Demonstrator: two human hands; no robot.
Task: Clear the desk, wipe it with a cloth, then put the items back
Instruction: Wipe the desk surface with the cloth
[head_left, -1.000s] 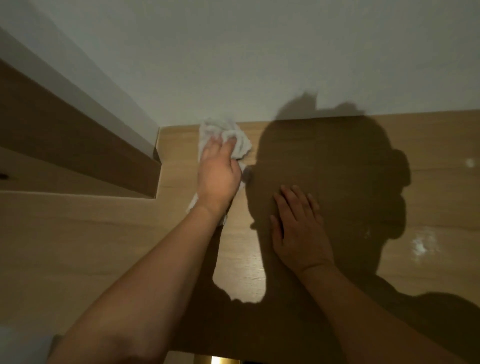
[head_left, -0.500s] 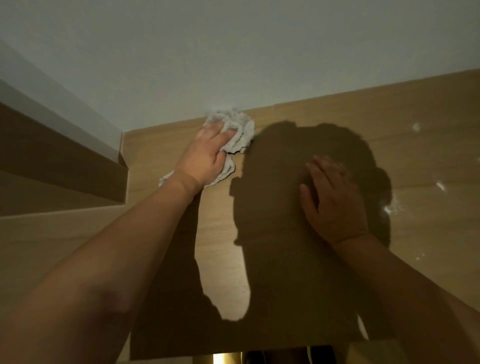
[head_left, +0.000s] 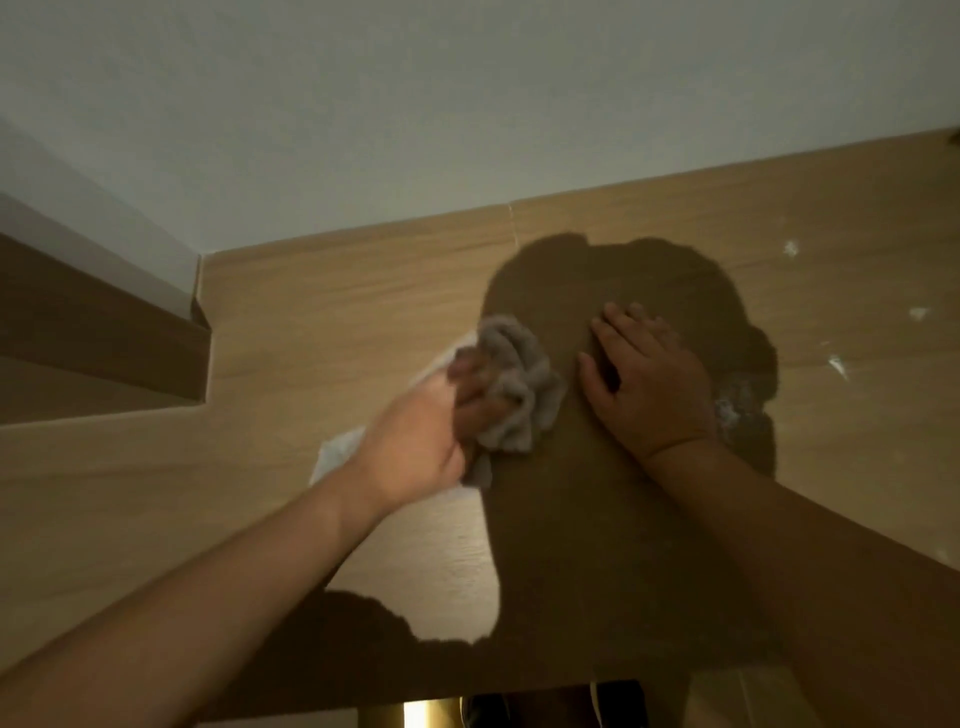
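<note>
A: Where is the cloth (head_left: 511, 387) just now?

B: On the table (head_left: 332, 322), crumpled into a grey bunch, well out from the back wall (head_left: 467, 104) and close to the middle of the wooden top. One pale corner of it trails flat on the wood behind the wrist, on the side away from the bunch.

A: And which grip has it?

B: The left hand (head_left: 431, 436). Its fingers are curled into the bunch, clenched on the cloth and pressing it down against the table.

A: The other one?

B: The right hand (head_left: 647, 382) lies palm down on the table just beside the cloth, on its right, fingers straight and spread, grasping nothing. Whether its thumb touches the cloth I cannot tell; that part sits in deep shadow.

A: What shadow?

B: The person's own, a broad dark shape over the table covering the right hand and half of the cloth.

A: Anything else on the wood?

B: A few whitish marks (head_left: 789, 248) to the right of the cloth, beyond the right hand, some near the back wall and a larger smear (head_left: 735, 400) at the shadow's edge. To the cloth's left the table is notched around a darker brown panel (head_left: 104, 338) that meets the wall.
</note>
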